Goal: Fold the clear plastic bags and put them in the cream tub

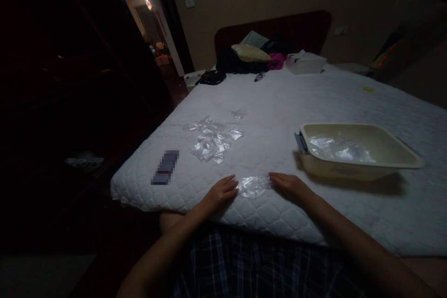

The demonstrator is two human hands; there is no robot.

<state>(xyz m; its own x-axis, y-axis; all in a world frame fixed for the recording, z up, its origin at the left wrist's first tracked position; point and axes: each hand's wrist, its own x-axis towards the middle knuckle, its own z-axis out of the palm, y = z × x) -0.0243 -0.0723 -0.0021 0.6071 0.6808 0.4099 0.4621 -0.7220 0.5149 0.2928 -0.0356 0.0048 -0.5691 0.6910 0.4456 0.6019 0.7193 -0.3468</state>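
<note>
A clear plastic bag [254, 186] lies folded into a flat strip near the front edge of the mattress [272, 102]. At its left end is my left hand [222, 193], fingers closed over the plastic. My right hand [288, 187] grips the opposite end, with the thumb side hidden. Beyond my hands a loose pile of crumpled clear plastic bags [214, 142] is spread on the quilted cover, and a smaller crumpled bag [239, 114] rests just behind it. More clear plastic lies inside the cream plastic bin [352, 172] to the right.
A blurred-out dark rectangular item [165, 167] lies left of the pile. Toward the headboard [314, 25] are a cushion [250, 53], dark cloth, a pink roll [275, 61] and a white box [306, 63]. The bin has a grey side latch [301, 143].
</note>
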